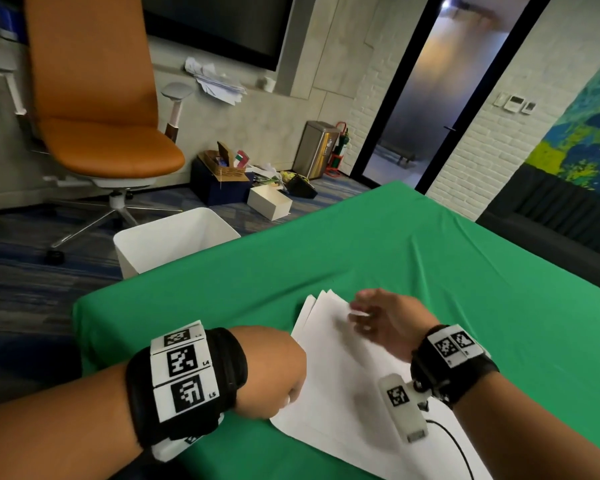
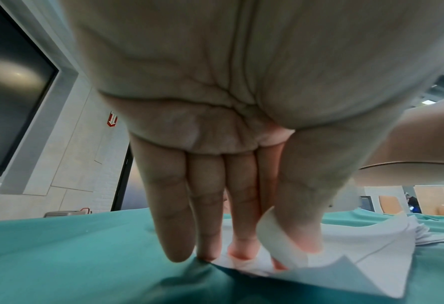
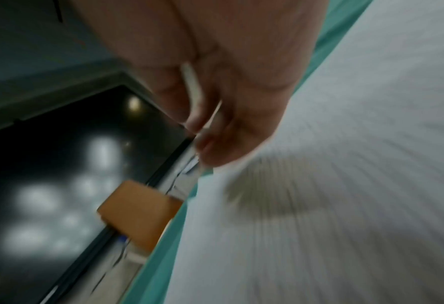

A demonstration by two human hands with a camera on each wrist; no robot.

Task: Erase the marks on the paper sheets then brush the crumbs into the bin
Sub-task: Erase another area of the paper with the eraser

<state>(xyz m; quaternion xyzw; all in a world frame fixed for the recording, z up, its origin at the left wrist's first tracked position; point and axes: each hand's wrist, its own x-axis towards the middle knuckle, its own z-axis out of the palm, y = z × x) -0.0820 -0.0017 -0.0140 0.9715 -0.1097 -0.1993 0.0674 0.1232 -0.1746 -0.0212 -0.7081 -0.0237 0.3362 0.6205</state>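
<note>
Hands at work: left hand pinches the sheets' corner; right hand grips an eraser, blurred. Hard rubbing could crease the loose stack on the bench.

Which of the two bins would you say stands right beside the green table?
The white open bin at the table's far-left edge; the steel lidded one stands by the wall.
</note>
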